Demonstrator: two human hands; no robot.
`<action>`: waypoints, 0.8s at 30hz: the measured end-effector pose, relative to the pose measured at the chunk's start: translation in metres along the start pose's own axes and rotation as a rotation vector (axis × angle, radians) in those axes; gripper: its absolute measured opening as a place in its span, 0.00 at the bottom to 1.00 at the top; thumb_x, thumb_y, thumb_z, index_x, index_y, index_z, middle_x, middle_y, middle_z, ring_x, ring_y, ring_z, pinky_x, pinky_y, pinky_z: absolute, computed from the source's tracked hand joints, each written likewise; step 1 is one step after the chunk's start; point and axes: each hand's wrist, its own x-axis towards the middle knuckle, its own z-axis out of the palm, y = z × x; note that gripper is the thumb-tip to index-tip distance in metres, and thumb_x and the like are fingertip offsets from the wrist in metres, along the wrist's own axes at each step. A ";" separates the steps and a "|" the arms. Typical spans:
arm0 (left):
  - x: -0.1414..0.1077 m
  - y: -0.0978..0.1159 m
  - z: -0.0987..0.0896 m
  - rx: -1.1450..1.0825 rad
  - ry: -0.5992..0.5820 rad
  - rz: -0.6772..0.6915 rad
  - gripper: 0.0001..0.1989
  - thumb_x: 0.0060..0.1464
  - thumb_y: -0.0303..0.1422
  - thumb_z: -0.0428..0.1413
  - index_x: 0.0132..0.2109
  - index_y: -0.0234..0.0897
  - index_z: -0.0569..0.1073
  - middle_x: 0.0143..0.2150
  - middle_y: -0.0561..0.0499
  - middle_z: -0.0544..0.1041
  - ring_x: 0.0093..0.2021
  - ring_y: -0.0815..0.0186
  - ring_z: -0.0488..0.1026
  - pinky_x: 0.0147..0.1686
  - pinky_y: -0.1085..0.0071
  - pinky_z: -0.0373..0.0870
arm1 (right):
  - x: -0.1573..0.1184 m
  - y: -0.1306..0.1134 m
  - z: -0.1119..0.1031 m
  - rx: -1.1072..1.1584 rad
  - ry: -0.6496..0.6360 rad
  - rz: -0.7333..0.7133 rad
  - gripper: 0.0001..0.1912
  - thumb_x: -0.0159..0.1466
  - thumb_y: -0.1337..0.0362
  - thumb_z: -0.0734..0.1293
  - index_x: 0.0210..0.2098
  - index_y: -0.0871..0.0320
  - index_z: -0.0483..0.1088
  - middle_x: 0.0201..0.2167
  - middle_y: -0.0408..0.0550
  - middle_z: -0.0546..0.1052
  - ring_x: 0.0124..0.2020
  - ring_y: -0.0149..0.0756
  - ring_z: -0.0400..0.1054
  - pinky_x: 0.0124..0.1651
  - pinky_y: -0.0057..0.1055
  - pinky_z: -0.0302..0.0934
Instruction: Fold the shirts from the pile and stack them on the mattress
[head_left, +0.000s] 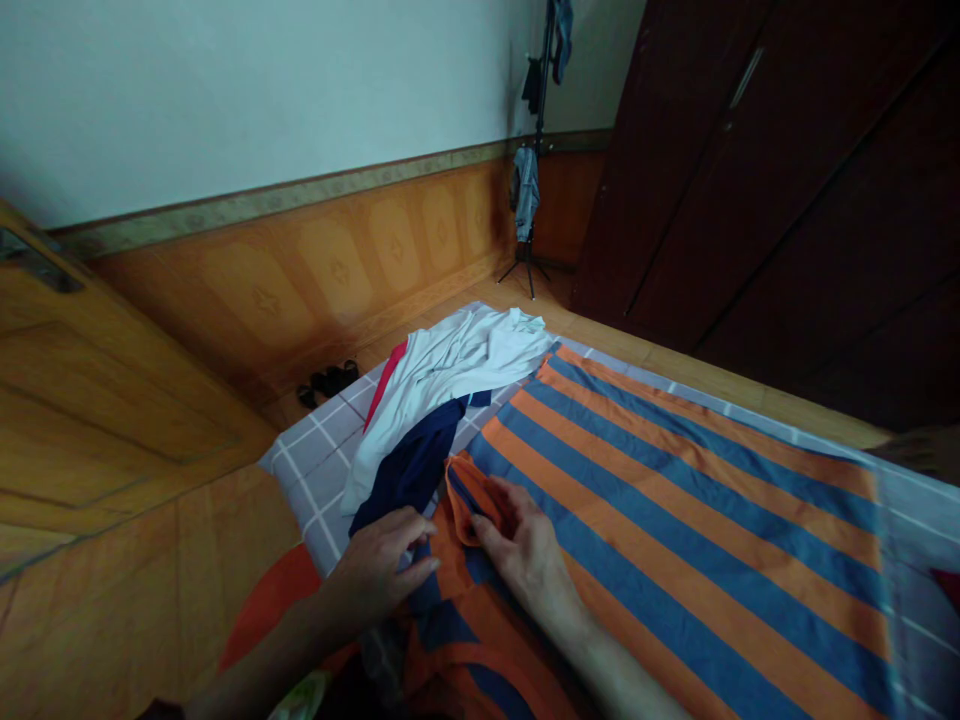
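An orange and blue striped cloth (660, 500) lies spread over the bed, its near left part bunched up beneath my hands. My right hand (521, 540) pinches a folded edge of it between thumb and fingers. Just to the left, my left hand (390, 560) rests at the bunched cloth with its thumb and fingers apart; no cloth shows gripped in it. Beyond my hands lie a white garment (480, 350) and a dark blue garment (416, 460), with a strip of red cloth (386, 385) beside them.
The bed (315, 490) has a grey checked cover. A coat stand (531, 265) with clothes is in the far corner, beside a dark wardrobe (720, 200). Dark shoes (328, 382) sit by the wall. A wooden door (112, 400) is at left.
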 end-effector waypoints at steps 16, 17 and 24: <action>-0.008 0.009 0.003 0.177 -0.194 0.162 0.34 0.48 0.47 0.60 0.60 0.41 0.64 0.52 0.44 0.70 0.52 0.54 0.67 0.49 0.61 0.66 | -0.003 -0.013 -0.010 -0.336 -0.027 0.075 0.09 0.60 0.66 0.58 0.33 0.56 0.69 0.27 0.45 0.76 0.28 0.36 0.71 0.31 0.27 0.57; -0.010 0.008 0.003 0.177 -0.207 0.162 0.33 0.47 0.47 0.60 0.59 0.41 0.65 0.51 0.44 0.70 0.51 0.54 0.67 0.48 0.62 0.67 | -0.004 -0.014 -0.011 -0.284 -0.001 0.058 0.10 0.59 0.67 0.57 0.32 0.56 0.69 0.26 0.45 0.76 0.28 0.35 0.70 0.31 0.27 0.57; 0.011 0.004 -0.016 0.068 -0.065 0.096 0.16 0.58 0.33 0.51 0.53 0.40 0.70 0.42 0.50 0.73 0.42 0.64 0.71 0.43 0.70 0.66 | 0.000 -0.011 -0.014 -0.394 0.020 0.169 0.12 0.54 0.70 0.58 0.34 0.58 0.71 0.24 0.44 0.75 0.26 0.35 0.70 0.30 0.27 0.56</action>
